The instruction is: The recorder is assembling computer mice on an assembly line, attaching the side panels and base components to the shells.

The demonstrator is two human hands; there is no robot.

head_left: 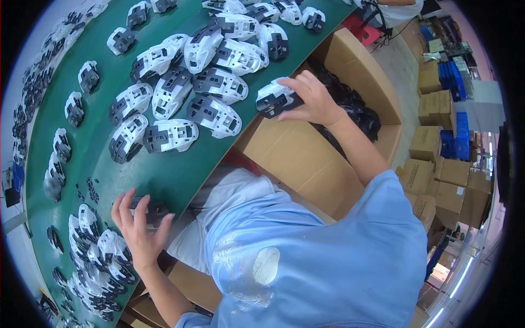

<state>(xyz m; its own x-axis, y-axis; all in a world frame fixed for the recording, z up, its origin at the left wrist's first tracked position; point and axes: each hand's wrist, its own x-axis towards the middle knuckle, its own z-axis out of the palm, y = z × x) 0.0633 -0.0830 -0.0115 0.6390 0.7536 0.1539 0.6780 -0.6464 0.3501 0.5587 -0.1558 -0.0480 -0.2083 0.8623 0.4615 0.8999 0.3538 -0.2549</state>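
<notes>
My right hand (314, 98) is out over the table's edge, near an open carton. Its thumb and fingers are closed on a white and dark grey plastic shell (272, 101), its dark part toward the lower side. At the table's near edge, my left hand (139, 232) curves its fingers and thumb around a dark plastic part (155, 212), partly hidden by the fingers. Past its fingertips lie several tiny black pieces (93, 190). Between the hands, a group of white and dark grey shells (170, 135) covers part of the green table (180, 169).
The open cardboard carton (284, 147), beside my right forearm, holds black parts (350, 104). More shells (98, 262) are heaped left of my left hand. A spaced line of shells (74, 109) runs along the far side. Stacked cartons (426, 142) stand at the right.
</notes>
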